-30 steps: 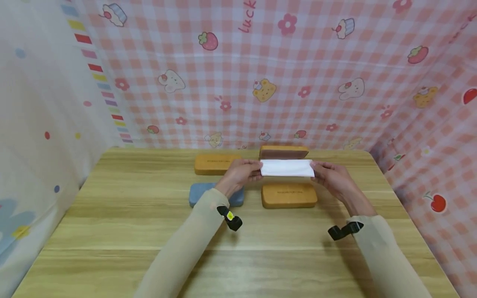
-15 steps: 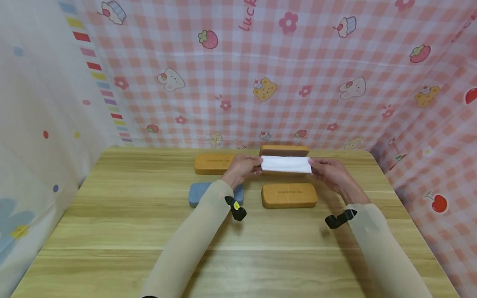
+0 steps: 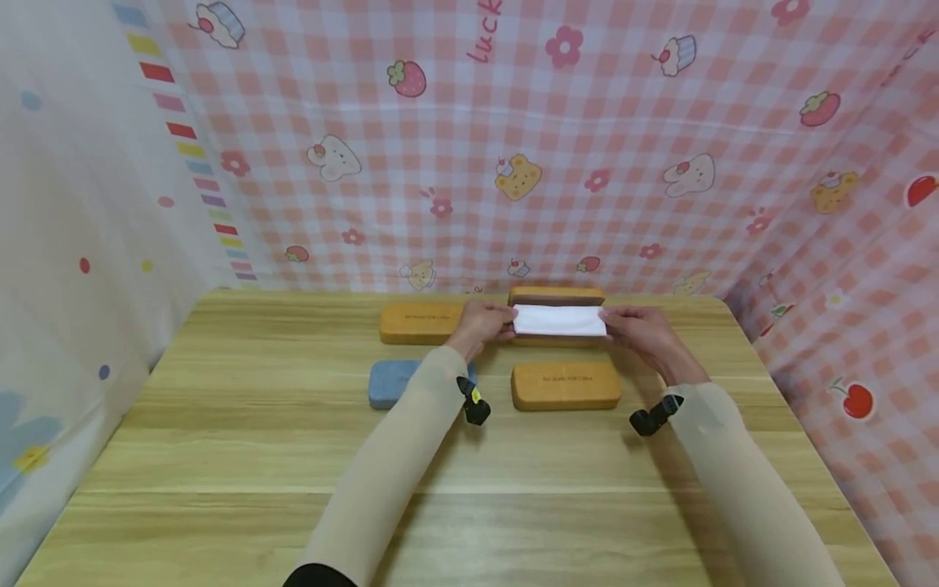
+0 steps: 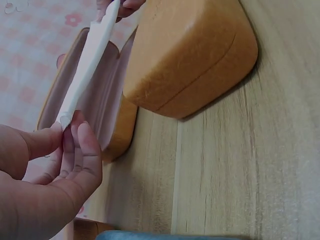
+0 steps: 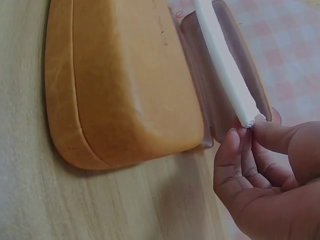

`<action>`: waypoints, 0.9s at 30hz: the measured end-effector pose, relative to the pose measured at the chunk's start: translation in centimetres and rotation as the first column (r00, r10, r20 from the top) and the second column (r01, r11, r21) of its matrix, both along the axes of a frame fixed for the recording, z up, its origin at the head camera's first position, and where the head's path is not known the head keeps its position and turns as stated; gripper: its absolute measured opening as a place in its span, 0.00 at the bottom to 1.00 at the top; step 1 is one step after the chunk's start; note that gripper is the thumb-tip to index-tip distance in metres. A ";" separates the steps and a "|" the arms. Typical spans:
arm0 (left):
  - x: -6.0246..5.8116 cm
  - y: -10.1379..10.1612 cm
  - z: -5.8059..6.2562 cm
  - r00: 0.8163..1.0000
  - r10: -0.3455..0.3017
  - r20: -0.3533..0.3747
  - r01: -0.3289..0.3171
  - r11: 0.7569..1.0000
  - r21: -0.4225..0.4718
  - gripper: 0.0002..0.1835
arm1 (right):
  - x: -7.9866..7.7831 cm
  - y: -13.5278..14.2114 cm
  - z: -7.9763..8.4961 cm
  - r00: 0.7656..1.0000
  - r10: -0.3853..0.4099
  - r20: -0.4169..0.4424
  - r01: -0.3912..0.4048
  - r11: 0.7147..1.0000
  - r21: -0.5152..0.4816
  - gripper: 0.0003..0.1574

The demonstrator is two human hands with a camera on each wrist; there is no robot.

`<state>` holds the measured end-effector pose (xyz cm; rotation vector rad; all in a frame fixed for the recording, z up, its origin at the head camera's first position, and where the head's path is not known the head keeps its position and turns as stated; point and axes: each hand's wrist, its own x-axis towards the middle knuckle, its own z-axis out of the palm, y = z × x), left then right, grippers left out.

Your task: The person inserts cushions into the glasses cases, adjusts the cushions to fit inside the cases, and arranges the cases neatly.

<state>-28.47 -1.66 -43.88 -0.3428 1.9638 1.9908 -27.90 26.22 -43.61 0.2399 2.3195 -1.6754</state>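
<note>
A folded white cloth (image 3: 560, 320) is stretched between both hands, in front of and above an open tan glasses case (image 3: 557, 293) at the back of the table. My left hand (image 3: 480, 324) pinches the cloth's left end between thumb and fingers. At the other end, my right hand (image 3: 645, 333) pinches it the same way. The left wrist view shows the case's brownish-pink lining (image 4: 107, 95) behind the cloth (image 4: 90, 62). In the right wrist view the cloth (image 5: 225, 65) crosses in front of the raised lid. Part of the case's inside is hidden by the cloth.
Nearer than the open case lies a closed tan case (image 3: 565, 386). Another closed tan case (image 3: 418, 324) sits at the back left, partly behind the left hand. A blue case (image 3: 392, 383) is partly covered by the left forearm. Patterned fabric (image 3: 440, 147) hangs behind the wooden table (image 3: 220, 456).
Both hands have moved the cloth farther back and slightly left, over the open case. The hands have come a little closer together. The cases stay where they were.
</note>
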 end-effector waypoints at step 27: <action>-1.5 1.6 -1.5 0.972 -0.007 -0.236 -0.102 0.890 -0.444 0.05 | -1.6 -1.0 -1.2 0.997 -0.047 -0.055 0.055 0.984 0.169 0.24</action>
